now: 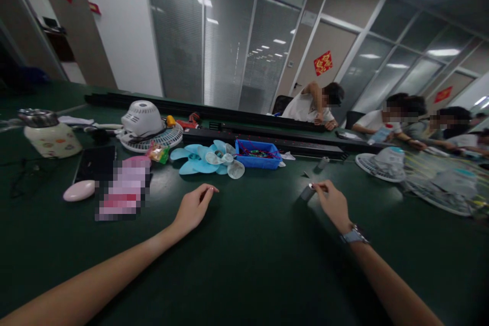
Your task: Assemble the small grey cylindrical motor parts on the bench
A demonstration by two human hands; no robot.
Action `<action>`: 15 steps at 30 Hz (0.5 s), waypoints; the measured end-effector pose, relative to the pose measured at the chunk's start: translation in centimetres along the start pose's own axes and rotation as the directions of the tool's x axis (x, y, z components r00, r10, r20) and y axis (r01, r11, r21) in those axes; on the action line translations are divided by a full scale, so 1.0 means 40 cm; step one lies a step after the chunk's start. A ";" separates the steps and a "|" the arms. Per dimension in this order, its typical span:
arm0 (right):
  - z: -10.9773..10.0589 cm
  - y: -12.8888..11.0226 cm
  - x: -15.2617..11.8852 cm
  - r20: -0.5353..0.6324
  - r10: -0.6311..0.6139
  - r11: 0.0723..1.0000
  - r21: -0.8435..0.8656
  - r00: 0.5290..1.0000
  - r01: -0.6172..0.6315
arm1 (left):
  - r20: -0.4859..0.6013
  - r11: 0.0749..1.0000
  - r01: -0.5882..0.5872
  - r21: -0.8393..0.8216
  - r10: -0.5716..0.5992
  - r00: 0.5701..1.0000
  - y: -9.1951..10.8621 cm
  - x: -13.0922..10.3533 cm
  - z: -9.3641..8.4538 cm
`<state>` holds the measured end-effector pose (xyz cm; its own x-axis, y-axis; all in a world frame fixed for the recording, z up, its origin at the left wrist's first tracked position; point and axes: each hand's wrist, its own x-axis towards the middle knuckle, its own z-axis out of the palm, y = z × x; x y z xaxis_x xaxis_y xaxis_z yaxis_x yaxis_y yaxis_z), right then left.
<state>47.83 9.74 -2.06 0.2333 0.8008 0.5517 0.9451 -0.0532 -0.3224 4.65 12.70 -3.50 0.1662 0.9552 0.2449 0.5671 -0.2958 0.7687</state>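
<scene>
My right hand [333,206], with a watch at its wrist, pinches the top end of a small grey cylinder [307,192] between thumb and fingers. The cylinder leans, close to the green tabletop; whether it touches the surface I cannot tell. A similar grey cylinder [323,163] stands just beyond, beside a small dark pointed piece [305,174]. My left hand [194,207] is over the table with its fingers curled together, and nothing shows in them. Nearest to it are light-blue fan blades [198,159]. Behind these sits a blue bin [263,162] of wires and small parts.
A white fan housing [142,118], floral jar [51,137], black phone [95,163] and pale pink oval object [79,191] lie at left. Long black rails [244,137] cross the back. More fan parts [385,163] stand at right. Several people sit across the table.
</scene>
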 end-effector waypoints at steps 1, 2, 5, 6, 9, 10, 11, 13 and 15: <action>-0.004 0.001 0.002 -0.010 -0.035 0.998 -0.048 0.999 0.035 | -0.001 1.000 -0.004 0.000 0.004 1.000 -0.002 0.000 0.001; -0.009 0.002 0.005 -0.012 -0.079 0.993 -0.090 0.997 0.078 | -0.001 1.000 -0.008 -0.001 0.008 1.000 -0.004 0.000 0.001; -0.026 0.006 0.018 0.013 -0.207 0.967 -0.146 0.978 0.206 | 0.006 1.000 -0.016 -0.004 0.016 1.000 -0.008 -0.001 0.001; -0.031 0.007 0.024 0.030 -0.234 0.961 -0.144 0.972 0.236 | 0.007 1.000 -0.017 -0.006 0.017 1.000 -0.008 -0.001 0.001; -0.045 0.009 0.040 0.087 -0.286 0.951 -0.099 0.954 0.294 | 0.013 1.000 -0.014 -0.002 0.014 1.000 -0.004 -0.002 0.000; -0.049 0.008 0.045 0.104 -0.295 0.950 -0.077 0.950 0.303 | 0.016 1.000 -0.014 0.002 0.014 1.000 -0.003 -0.002 -0.001; -0.051 0.007 0.049 0.116 -0.294 0.952 -0.056 0.949 0.302 | 0.021 1.000 -0.015 0.007 0.015 1.000 -0.002 -0.002 -0.001; -0.054 0.001 0.052 0.138 -0.261 0.964 -0.017 0.956 0.265 | 0.031 1.000 -0.019 0.015 0.018 0.999 -0.002 -0.002 -0.001; -0.052 -0.005 0.048 0.153 -0.191 0.982 0.024 0.970 0.190 | 0.037 1.000 -0.022 0.019 0.021 0.999 -0.004 -0.001 0.000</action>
<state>48.57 10.03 0.68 0.0103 0.8778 0.4789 0.9664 0.1143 -0.2304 4.55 12.70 -3.64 0.2078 0.9485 0.2393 0.5785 -0.3164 0.7518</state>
